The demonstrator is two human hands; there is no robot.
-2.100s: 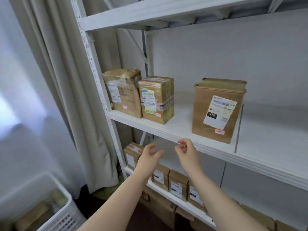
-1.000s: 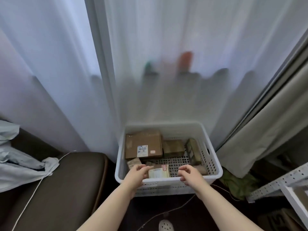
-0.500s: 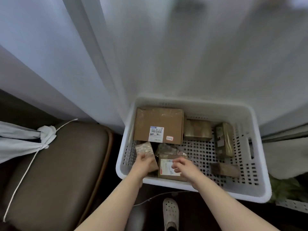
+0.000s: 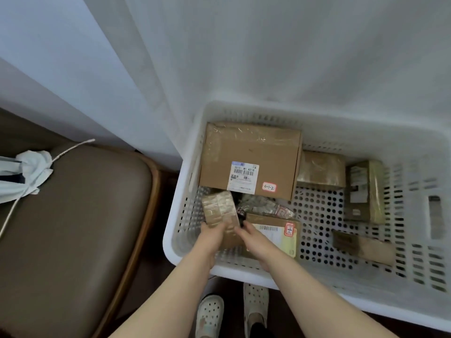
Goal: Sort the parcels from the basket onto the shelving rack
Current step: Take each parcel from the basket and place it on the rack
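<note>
Small taped parcel [image 4: 219,211] was at lower centre of frame, tilted, inside white basket [image 4: 170,242] near its left wall. Left hand [image 4: 211,237] gripped its lower end, fingers wrapped round. Right hand [image 4: 253,240] touched its right edge; grip unclear. Big box [image 4: 249,157] lay just above.

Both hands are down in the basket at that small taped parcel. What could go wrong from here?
1. The small taped parcel is tilted and the left hand grips only its lower end, with the right hand at its edge; its glossy tape could let it slip back into the basket.
2. No handwritten sticker shows on its visible face, unlike the large box marked 3-1-2, so it might be shelved wrongly unless turned and checked.
</note>
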